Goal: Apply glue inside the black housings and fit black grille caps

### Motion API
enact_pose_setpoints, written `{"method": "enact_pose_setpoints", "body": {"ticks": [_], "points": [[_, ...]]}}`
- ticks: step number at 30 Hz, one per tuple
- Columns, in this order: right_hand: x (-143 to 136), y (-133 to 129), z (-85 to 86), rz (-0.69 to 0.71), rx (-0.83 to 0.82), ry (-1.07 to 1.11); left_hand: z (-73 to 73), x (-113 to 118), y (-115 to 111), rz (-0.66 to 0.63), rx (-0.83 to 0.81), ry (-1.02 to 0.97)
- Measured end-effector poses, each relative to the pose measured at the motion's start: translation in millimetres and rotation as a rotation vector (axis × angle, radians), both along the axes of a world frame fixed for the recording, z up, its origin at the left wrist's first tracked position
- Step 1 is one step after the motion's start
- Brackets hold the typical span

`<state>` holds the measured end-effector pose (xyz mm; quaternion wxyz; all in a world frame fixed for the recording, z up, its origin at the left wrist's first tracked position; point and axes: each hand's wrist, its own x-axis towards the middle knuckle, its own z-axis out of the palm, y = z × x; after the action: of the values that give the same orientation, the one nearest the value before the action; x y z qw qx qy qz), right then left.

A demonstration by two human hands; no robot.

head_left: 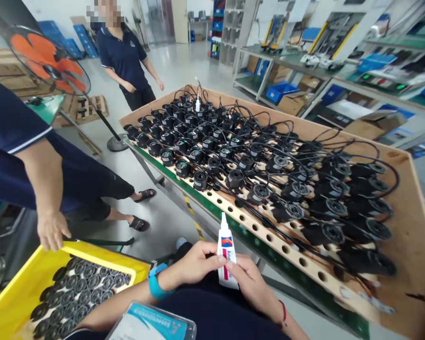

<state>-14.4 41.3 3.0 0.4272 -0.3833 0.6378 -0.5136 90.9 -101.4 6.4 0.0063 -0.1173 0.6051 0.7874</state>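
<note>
A white glue bottle point(227, 264) with a pointed nozzle stands upright near the lower middle, between both hands. My left hand point(198, 264), below a teal wristband, pinches it from the left side. On its other side, my right hand point(250, 283) grips the bottle with thumb and fingers; a red string circles that wrist. Past the hands, a large wooden tray point(276, 238) holds many black round parts point(260, 192) with cables. A second white bottle point(198, 104) stands among the parts at the far end.
A yellow bin point(92, 255) of black round grilles sits at lower left, with a person's hand point(53, 230) on its rim. Another person point(123, 56) stands beyond the tray. An orange fan point(49, 66) is at upper left, workbenches point(290, 66) at upper right.
</note>
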Motion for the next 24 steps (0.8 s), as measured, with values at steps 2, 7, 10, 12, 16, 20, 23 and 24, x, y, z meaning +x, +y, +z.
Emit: {"method": "enact_pose_setpoints", "body": {"ticks": [2, 7, 10, 12, 16, 20, 23, 24], "points": [[-3, -19, 1.3, -0.004, -0.017, 0.051, 2.5, -6, -19, 0.002, 0.042, -0.011], [-6, -67, 7.3, -0.073, -0.024, -0.034, 14.1, -14, -69, -0.084, 0.078, 0.003], [-8, -92, 15.0, -0.092, 0.006, -0.038, 18.1, -16, -97, -0.094, 0.071, 0.015], [-12, -106, 20.6, -0.083, -0.012, 0.034, 20.8, -20, -115, -0.045, 0.078, -0.005], [-34, -128, 26.1, -0.247, -0.124, 0.469, 33.4, -40, -145, 0.086, 0.150, -0.065], [-75, -147, 30.5, -0.275, -0.188, 1.096, 45.9, -75, -157, 0.060, 0.189, -0.110], [-110, -164, 40.1, -0.048, -0.175, 1.303, 48.1, -101, -159, 0.022, 0.225, -0.139], [-122, -170, 43.8, -0.001, -0.179, 1.334, 48.6, -109, -160, 0.025, 0.236, -0.145]]}}
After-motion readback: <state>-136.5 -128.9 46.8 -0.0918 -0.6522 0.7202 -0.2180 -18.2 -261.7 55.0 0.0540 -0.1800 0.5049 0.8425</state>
